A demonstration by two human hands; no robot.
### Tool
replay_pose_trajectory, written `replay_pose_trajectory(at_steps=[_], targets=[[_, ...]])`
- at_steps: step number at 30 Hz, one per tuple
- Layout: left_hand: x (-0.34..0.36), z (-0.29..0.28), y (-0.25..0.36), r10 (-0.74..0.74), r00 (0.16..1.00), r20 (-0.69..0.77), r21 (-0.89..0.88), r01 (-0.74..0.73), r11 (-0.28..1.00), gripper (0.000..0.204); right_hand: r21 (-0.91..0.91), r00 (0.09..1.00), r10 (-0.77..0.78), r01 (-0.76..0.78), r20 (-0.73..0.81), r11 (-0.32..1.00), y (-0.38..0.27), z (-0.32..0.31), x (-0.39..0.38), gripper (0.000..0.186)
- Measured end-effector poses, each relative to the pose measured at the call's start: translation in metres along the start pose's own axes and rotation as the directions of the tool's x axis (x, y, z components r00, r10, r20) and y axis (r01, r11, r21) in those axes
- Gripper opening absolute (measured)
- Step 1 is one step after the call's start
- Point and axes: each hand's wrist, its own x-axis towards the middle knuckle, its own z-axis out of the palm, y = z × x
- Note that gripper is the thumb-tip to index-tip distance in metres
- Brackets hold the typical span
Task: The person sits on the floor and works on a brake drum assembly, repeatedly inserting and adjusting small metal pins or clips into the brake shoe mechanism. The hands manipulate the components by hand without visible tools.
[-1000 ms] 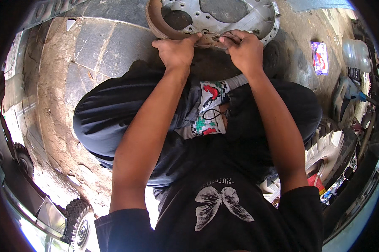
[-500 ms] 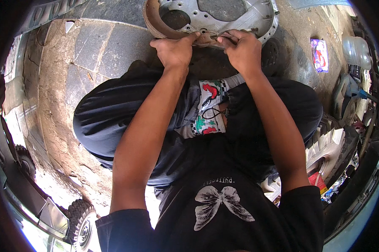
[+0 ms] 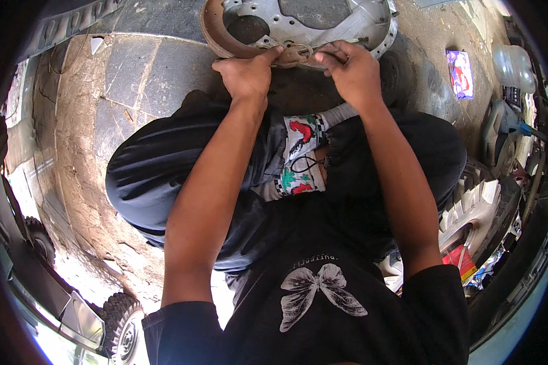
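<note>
A large cast metal housing (image 3: 380,18), round and grey with big openings and small bolt holes, lies on the floor at the top of the view. Its left rim is rusty brown. My left hand (image 3: 246,73) is wrapped over the near rim, thumb pointing right along the edge. Just right of that thumb sits a thin loop of wire or a clip (image 3: 304,50), too small to make out fully. My right hand (image 3: 353,70) is closed in a pinch beside the loop, at the near rim. Whatever its fingertips hold is hidden.
I sit cross-legged on dirty stone tiles (image 3: 128,67). At the right lie a purple packet (image 3: 460,74), a clear plastic jug (image 3: 514,68) and a blue-handled tool (image 3: 520,126), with a pale toothed wheel (image 3: 471,213) nearer me. A small tyre (image 3: 123,325) stands lower left.
My right hand has shifted slightly right and down, away from the left thumb, and the loop shows more plainly between the hands. The left hand keeps its hold on the rim.
</note>
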Motion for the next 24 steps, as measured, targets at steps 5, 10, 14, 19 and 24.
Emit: replay_pose_trajectory(at_steps=[5,10,14,19,24], targets=[[-0.003,0.004,0.001,-0.018,0.999,-0.035,-0.035,0.017,0.999,0.081,-0.16,0.995,-0.076,0.064,-0.071,0.985,0.022,-0.007,0.011,0.034],[0.009,0.0,-0.009,-0.011,0.999,0.043,-0.079,0.014,0.997,0.083,-0.159,0.998,-0.06,0.058,-0.005,0.986,0.017,-0.006,0.014,0.03],[0.006,-0.002,-0.004,-0.04,0.997,0.073,-0.087,0.046,0.995,0.098,-0.238,0.995,-0.101,0.099,0.003,0.966,0.005,-0.003,0.007,0.026],[-0.002,0.002,0.002,-0.037,0.999,0.02,-0.082,0.038,0.996,0.089,-0.214,0.97,-0.235,0.218,-0.058,0.952,0.005,0.001,0.01,0.025],[0.001,0.001,-0.003,-0.001,1.0,-0.009,-0.028,0.0,1.0,0.094,-0.206,0.99,-0.143,0.142,0.013,0.968,0.001,0.002,0.006,0.023]])
